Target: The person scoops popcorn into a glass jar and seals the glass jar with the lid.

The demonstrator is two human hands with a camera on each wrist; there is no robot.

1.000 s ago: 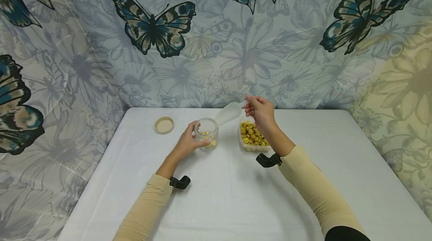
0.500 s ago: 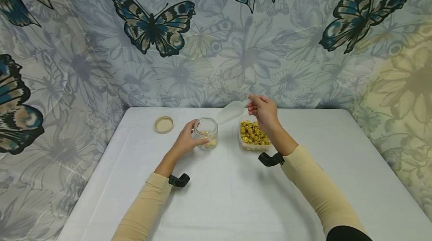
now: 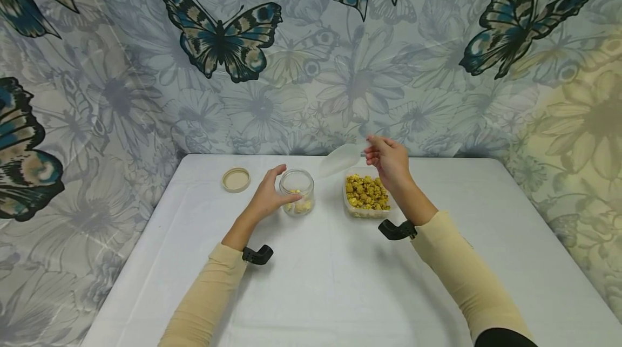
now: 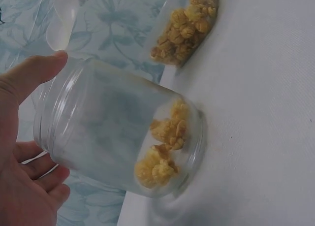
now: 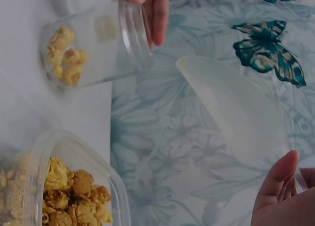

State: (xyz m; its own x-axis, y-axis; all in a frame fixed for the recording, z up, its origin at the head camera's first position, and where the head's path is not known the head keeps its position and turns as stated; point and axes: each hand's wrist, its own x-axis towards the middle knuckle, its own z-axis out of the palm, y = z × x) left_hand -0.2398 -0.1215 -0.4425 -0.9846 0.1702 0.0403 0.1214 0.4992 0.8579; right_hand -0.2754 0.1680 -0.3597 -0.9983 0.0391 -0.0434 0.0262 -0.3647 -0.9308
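Observation:
A small clear glass jar (image 3: 297,191) stands on the white table (image 3: 330,282) with a few pieces of yellow popcorn (image 4: 162,152) at its bottom. My left hand (image 3: 278,188) cups the jar's left side loosely: the thumb (image 4: 34,73) is straight by the rim and the fingers lie relaxed beside the glass. My right hand (image 3: 384,158) pinches the handle of an empty translucent plastic scoop (image 3: 340,159), held in the air above the gap between the jar and a clear tub of popcorn (image 3: 365,196). The scoop's bowl (image 5: 236,108) points toward the jar (image 5: 93,44).
A round beige lid (image 3: 236,179) lies flat on the table left of the jar. A butterfly-print cloth (image 3: 218,39) hangs behind the table's far edge. The tub's rim (image 5: 118,191) sits just under my right hand.
My left thumb has lifted off the jar and the grip has loosened. My right hand has carried the scoop a little to the right, away from the jar's mouth.

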